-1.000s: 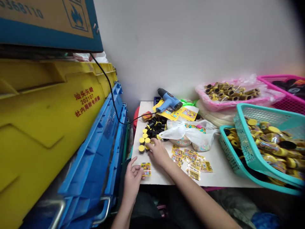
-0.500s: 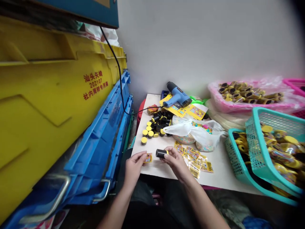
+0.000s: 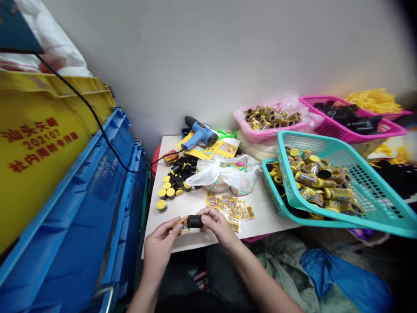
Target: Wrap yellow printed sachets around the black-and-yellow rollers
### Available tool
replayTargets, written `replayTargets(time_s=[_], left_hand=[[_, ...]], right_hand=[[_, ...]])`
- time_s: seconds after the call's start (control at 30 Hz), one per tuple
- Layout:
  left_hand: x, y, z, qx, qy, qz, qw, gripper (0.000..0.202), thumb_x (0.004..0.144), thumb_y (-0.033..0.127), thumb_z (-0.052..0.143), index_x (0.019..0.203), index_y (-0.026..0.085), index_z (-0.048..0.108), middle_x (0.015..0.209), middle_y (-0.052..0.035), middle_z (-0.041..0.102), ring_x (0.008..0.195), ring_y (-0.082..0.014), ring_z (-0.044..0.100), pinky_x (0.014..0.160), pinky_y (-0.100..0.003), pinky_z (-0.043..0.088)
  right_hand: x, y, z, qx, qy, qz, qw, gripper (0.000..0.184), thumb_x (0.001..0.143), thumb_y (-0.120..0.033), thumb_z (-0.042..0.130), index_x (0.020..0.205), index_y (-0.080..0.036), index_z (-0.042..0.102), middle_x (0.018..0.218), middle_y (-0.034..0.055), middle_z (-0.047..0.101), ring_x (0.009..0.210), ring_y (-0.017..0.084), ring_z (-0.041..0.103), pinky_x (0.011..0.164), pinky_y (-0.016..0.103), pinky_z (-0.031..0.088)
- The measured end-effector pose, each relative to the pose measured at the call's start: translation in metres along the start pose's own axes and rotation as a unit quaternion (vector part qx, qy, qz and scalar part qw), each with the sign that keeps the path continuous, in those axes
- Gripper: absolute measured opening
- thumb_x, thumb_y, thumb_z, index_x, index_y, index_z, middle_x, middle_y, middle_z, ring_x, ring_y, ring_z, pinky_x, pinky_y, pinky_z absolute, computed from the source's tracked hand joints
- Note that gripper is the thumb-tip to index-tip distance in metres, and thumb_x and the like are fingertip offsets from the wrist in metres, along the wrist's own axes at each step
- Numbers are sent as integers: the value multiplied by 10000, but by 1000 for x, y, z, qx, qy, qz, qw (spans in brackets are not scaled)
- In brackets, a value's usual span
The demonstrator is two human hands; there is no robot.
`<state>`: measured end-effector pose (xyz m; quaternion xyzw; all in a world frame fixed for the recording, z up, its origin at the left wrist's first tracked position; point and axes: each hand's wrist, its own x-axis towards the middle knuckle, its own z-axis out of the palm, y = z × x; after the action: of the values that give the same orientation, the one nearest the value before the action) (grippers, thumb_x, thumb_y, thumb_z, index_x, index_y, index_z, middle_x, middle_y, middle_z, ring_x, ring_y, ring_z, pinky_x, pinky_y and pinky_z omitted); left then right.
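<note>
Over the near edge of the white table (image 3: 263, 208), my right hand (image 3: 217, 226) grips a small black cylindrical container (image 3: 194, 221) lying sideways. My left hand (image 3: 159, 247) pinches a yellow printed sleeve label (image 3: 182, 224) against the container's left end. Behind them stand several black containers with yellow caps (image 3: 172, 180). A loose pile of yellow sleeve labels (image 3: 230, 208) lies just right of my hands.
A blue heat gun (image 3: 199, 132) rests on yellow sheets at the table's back, its black cord running left. A clear bag of coloured beads (image 3: 228, 176) sits mid-table. Teal baskets (image 3: 329, 191) of wrapped containers and pink baskets (image 3: 348, 119) stand right. Blue (image 3: 81, 217) and yellow crates (image 3: 39, 143) stack left.
My right hand picked a black container from the group and brought it toward me. My left hand lifted the label from the table to meet it. The view swung right.
</note>
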<state>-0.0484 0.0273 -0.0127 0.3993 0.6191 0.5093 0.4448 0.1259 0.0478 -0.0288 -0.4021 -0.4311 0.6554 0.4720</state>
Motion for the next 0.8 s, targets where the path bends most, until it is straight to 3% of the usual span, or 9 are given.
replayTargets(time_s=[0.13,0.4,0.57,0.8], left_hand=[[-1,-2,3,-15,9,-8,1000,309,603,389,771,813,163,765,827,-71,757,748,-228,694,726,-338,587],[-5,-15,1,-86,-2,51,995,226,631,354,770,775,179,771,909,-74,728,760,-209,666,609,-294,592],[-2,-14,2,-81,-34,100,991,185,631,316,778,777,202,774,882,-77,725,880,-239,654,758,-335,570],[-5,-10,1,-35,-65,155,985,153,694,290,734,835,244,768,961,-76,710,938,-243,630,804,-354,544]], right_hand=[[-5,3,-4,16,4,-15,1000,362,715,-495,678,869,-175,611,695,-13,579,587,112,540,602,252,422],[-8,6,-9,68,-36,22,997,343,775,-487,626,860,-155,607,689,18,633,554,105,545,551,227,401],[-10,-2,-9,99,-35,28,994,396,755,-538,617,831,-151,602,634,8,614,515,105,542,509,222,388],[-14,0,-7,40,-36,12,998,348,746,-497,643,810,-157,605,656,-2,620,547,97,534,542,222,416]])
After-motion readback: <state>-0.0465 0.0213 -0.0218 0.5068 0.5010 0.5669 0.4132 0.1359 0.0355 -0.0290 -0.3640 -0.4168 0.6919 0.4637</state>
